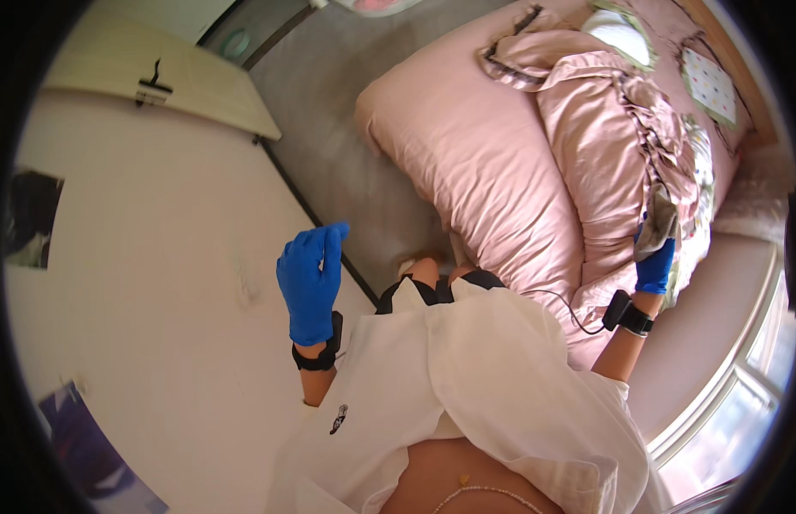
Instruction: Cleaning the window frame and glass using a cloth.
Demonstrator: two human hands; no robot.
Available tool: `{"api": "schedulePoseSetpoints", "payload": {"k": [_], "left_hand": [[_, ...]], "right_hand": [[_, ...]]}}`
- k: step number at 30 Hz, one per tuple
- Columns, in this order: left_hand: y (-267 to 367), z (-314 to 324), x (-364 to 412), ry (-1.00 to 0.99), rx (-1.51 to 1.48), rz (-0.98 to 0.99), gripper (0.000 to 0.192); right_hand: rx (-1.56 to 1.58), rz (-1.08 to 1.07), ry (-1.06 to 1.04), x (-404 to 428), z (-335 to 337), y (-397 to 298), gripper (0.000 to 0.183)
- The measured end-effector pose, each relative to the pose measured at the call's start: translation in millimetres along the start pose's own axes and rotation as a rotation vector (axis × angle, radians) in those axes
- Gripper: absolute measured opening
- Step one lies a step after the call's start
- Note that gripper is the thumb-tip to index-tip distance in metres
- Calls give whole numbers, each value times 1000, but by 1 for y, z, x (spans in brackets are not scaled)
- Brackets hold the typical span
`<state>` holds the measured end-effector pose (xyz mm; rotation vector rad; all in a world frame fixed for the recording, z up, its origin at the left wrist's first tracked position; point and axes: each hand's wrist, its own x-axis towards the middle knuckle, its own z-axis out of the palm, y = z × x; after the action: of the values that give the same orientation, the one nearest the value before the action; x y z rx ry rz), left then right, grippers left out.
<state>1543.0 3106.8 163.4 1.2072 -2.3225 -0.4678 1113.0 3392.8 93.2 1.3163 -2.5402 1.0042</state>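
My left hand (310, 283), in a blue glove, is raised in front of the pale wall with its fingers curled and nothing visible in them. On the right, my right hand (655, 257), also blue-gloved, holds a greyish-brown cloth (658, 221) over the edge of the bed. The cloth hides most of those fingers. Beside and beyond that hand lies a rumpled pink duvet (584, 135) with dark-edged ruffles, bunched on the pink-covered bed (423, 103). A white and green patterned fabric (699, 173) shows along its far side.
Two pillows, one white with a green edge (619, 35) and one dotted (709, 83), lie near the wooden headboard. Grey floor (333, 141) runs between bed and wall. A cream door (199, 83) with a black handle stands upper left, a window (725, 430) lower right.
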Motion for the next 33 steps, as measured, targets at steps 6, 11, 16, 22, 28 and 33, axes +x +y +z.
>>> {"api": "schedulePoseSetpoints", "payload": {"k": [6,11,16,22,28,33], "left_hand": [[-20,11,51,-129,-178,115,12],[-52,27,59,-193,-314,304,12],[-60,42,55,-337,-88,496,15],[-30,67,37,-417,-197,562,14],[37,99,6,-554,-325,734,15],[86,116,-2,-609,-378,906,16]], "right_hand": [[-285,35,62,-15,-24,-64,33],[-332,145,159,-73,-33,-110,27],[121,384,328,-170,-28,-111,31],[-83,468,445,-252,-27,-114,28],[-146,634,373,-315,-65,-137,33],[-433,793,293,-393,-85,-151,37]]}}
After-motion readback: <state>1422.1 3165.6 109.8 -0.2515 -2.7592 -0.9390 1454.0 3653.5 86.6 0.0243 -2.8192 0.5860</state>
